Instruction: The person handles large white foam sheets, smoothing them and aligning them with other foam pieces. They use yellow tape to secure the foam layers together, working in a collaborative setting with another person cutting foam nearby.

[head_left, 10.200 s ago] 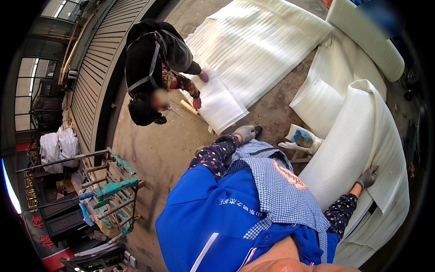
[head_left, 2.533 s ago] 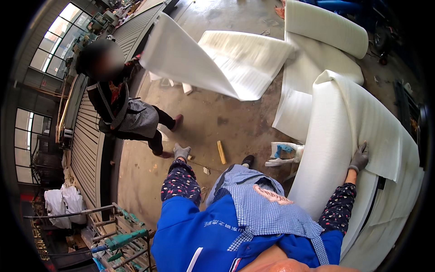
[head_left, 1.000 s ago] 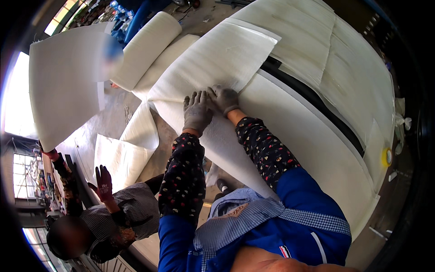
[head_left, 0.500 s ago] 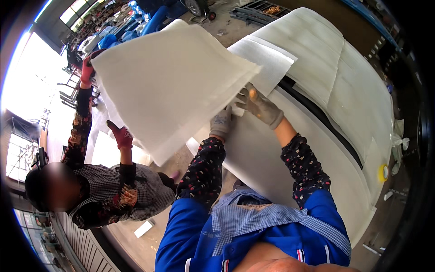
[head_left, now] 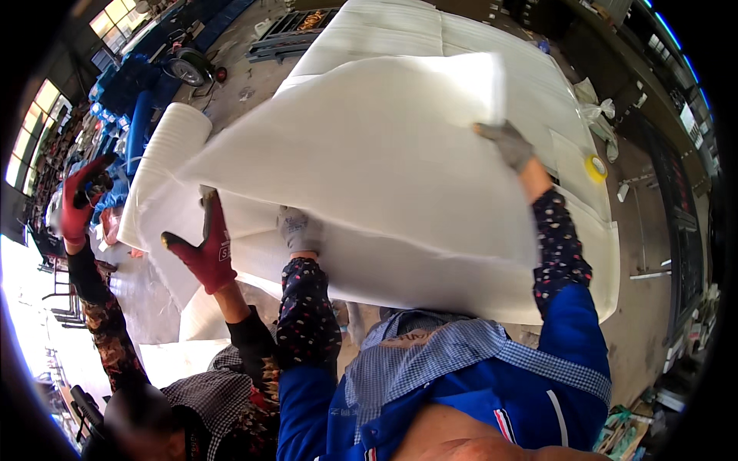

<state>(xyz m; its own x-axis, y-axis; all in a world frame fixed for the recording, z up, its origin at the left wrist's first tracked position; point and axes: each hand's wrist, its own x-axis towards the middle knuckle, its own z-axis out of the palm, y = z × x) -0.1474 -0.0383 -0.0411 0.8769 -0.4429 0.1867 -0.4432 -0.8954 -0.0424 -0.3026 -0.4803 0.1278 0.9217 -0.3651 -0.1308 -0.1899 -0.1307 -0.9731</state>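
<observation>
1. Two gloved hands of mine are on one big white foam sheet (head_left: 384, 177), which is lifted in front of me and spreads across most of the view.
2. My left hand (head_left: 300, 230), in a grey glove, grips the sheet's lower edge; the fingers are curled closed over it, fingertips hidden behind the foam.
3. My right hand (head_left: 506, 144), also grey-gloved, is raised higher and pinches the sheet near its upper right corner, fingers closed flat on the surface.
4. The sheet hangs between both hands, tilted, its right side higher than its left. It covers part of the stacked white foam sheets (head_left: 538, 92) lying on the long work surface behind.
5. A co-worker stands at my left. One red-gloved hand (head_left: 204, 246) presses against the sheet's lower left edge, just beside my left hand. I cannot tell whether it grips or only touches.
6. The co-worker's other red-gloved hand (head_left: 81, 203) is up, well apart from the sheet, fingers closed on something small and dark that I cannot make out.
7. A roll of white foam (head_left: 165, 150) stands behind the sheet's left end.
8. A yellow tape roll (head_left: 595, 167) lies on the stacked foam, right of my raised hand.
</observation>
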